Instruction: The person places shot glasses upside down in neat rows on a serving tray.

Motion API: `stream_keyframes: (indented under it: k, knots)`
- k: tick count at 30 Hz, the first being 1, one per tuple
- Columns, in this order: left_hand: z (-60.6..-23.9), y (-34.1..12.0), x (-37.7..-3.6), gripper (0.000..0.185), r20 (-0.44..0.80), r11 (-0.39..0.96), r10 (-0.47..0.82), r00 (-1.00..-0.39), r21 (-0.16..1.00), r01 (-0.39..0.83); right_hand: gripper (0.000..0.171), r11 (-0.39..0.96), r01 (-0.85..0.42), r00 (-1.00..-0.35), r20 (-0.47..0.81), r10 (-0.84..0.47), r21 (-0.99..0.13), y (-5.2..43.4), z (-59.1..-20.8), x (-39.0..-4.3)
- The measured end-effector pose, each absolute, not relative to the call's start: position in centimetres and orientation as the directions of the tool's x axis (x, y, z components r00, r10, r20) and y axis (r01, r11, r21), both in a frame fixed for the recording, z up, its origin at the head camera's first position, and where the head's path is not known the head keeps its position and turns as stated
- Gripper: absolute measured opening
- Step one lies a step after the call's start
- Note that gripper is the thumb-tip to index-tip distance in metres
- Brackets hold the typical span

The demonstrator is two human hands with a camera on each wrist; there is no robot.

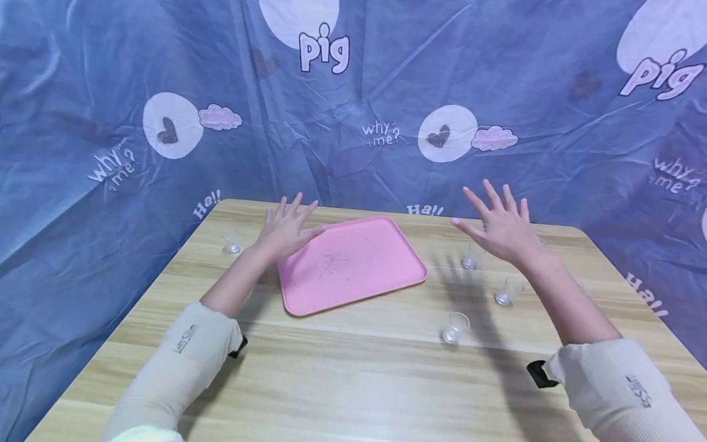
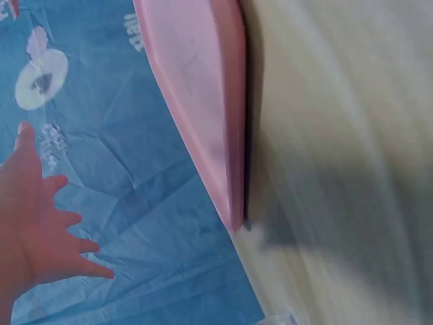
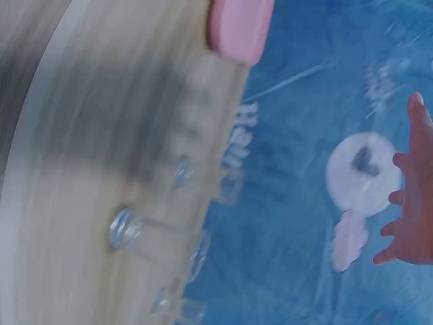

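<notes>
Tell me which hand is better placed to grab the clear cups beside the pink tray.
Right, probably. The right hand, open, hovers above three small clear cups lying right of the pink tray. The left hand, open, is at the tray's left corner with one cup nearby.

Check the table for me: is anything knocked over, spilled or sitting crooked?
Nothing spilled or tipped. The pink tray lies askew to the table edge, with faint scuff marks on it. The small clear cups all stand upright.

A blue printed cloth (image 1: 353,123) hangs behind the wooden desk (image 1: 353,380), and one clear cup (image 1: 231,241) stands near its far left corner.
</notes>
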State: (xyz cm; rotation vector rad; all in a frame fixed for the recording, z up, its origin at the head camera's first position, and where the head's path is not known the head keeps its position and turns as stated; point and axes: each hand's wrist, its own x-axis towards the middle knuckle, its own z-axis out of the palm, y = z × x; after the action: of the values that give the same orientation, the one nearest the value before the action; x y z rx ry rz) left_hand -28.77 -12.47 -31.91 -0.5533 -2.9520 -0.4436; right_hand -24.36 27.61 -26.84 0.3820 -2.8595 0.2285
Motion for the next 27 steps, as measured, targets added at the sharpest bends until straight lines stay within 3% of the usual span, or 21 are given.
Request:
stream_keyframes:
  k: [10,15,27]
  knots:
    - [-33.1,-11.8,-24.2,0.063,0.119,0.806,0.383,-0.916,0.441,0.394,0.071,0.916,-0.38,-0.903,0.268,-0.337,-0.13,20.6,-25.9,-21.3]
    - [-33.9,-11.4,-23.6,0.064,0.154,0.788,0.37,-0.916,0.471,0.397,0.071,0.895,-0.393,-0.905,0.262,-0.336,-0.209,17.2,-27.0,-20.9]
    - [-36.7,-11.6,-24.6,0.067,0.097,0.814,0.291,-0.952,0.498,0.299,0.069,0.816,-0.355,-0.931,0.25,-0.266,-0.456,12.6,-31.9,-22.4]
